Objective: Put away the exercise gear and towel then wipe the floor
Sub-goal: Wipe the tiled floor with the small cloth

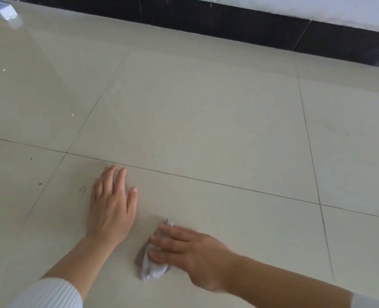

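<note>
My right hand presses a small crumpled white cloth against the pale tiled floor, with the fingers laid nearly straight over it. Only the cloth's left and lower parts show under the fingers. My left hand lies flat on the floor to the left of the cloth, palm down with straight fingers, holding nothing. The right hand is blurred.
A black skirting band runs along the foot of a white wall at the top. A pale blue-white object sits at the top left corner. Small dark specks and white crumbs dot the tiles on the left.
</note>
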The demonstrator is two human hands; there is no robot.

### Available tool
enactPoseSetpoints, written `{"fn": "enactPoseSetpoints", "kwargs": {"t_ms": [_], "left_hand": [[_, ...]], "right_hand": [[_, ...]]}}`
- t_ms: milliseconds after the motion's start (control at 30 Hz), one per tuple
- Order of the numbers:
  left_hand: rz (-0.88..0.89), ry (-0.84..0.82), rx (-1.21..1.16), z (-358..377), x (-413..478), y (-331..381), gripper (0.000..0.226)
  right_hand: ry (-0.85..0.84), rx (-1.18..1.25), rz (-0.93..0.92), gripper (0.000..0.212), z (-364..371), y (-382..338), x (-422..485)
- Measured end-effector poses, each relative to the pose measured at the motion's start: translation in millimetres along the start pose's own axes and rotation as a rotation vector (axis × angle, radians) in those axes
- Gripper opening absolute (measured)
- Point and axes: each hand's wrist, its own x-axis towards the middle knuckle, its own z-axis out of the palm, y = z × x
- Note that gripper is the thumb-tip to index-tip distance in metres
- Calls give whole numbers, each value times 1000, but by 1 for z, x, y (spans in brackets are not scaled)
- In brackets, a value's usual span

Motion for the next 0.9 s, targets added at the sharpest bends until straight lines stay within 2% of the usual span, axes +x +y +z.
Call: {"fn": "enactPoseSetpoints", "kwargs": {"t_ms": [33,100,200,233,333,467,633,700,800,900], "left_hand": [[10,5,16,3,13,0,61],[40,-3,43,9,36,2,66],[46,-26,39,19,61,5,72],[36,-25,25,22,65,6,73],[15,0,-28,24,65,7,70],[8,18,-83,19,64,8,64],[-11,6,-121,15,63,10,61],[-17,0,-127,15,63,9,61],[-27,-23,-134,13,63,9,61],[-37,-59,-136,9,63,10,60]], "right_hand": [[4,-17,-27,58,-6,11,-3],[114,-47,117,60,-18,47,-7],[366,-19,563,70,-49,118,-6],[396,-10,721,72,-61,141,-4],[418,-10,993,76,-90,192,17],[387,-66,1110,70,-114,247,70],[255,-76,1075,67,-138,280,152],[252,-60,882,68,-129,262,181],[260,-28,462,70,-96,206,177],[74,5,165,73,-75,156,121]]}}
